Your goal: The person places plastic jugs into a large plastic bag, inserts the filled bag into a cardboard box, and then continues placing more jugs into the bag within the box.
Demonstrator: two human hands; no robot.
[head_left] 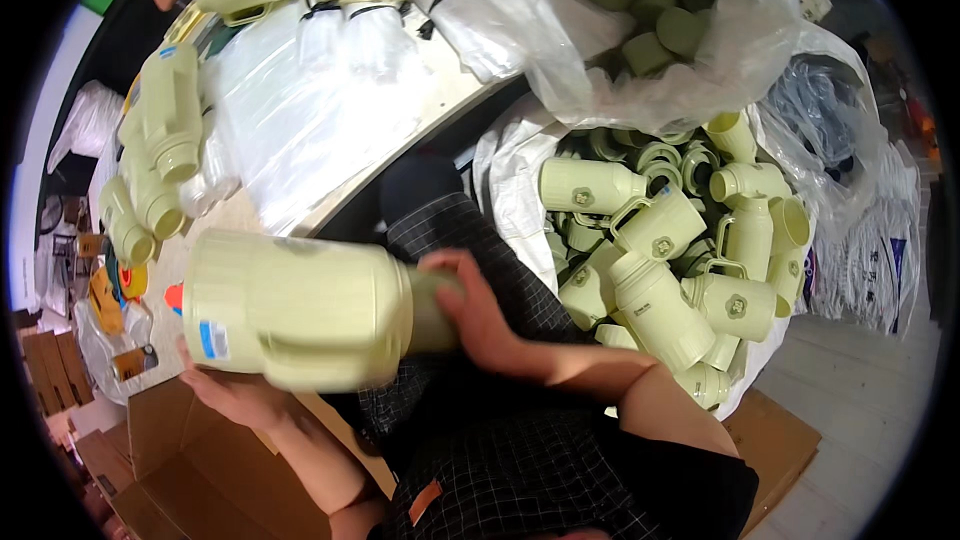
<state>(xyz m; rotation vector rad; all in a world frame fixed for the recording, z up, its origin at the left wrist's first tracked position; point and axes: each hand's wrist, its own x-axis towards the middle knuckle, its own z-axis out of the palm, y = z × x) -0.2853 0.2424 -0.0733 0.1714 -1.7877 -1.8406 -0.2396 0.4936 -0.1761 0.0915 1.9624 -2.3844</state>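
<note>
A large pale-green thermos jug [300,305] lies sideways across my lap, its handle turned toward me and a small blue-and-white sticker near its base. My left hand [235,395] holds it from below at the base end. Around the darker green cup lid [432,310] at its other end, the fingers of my right hand [480,315] are wrapped. The lid sits on or against the jug's neck; slight blur hides how firmly it is seated.
To the right, a white sack [515,195] is full of pale-green jugs and parts. Behind it, a clear plastic bag [560,70] holds darker green cups. More jugs [170,105] and flat plastic bags [310,110] lie on the table. An open cardboard box [215,460] stands at lower left.
</note>
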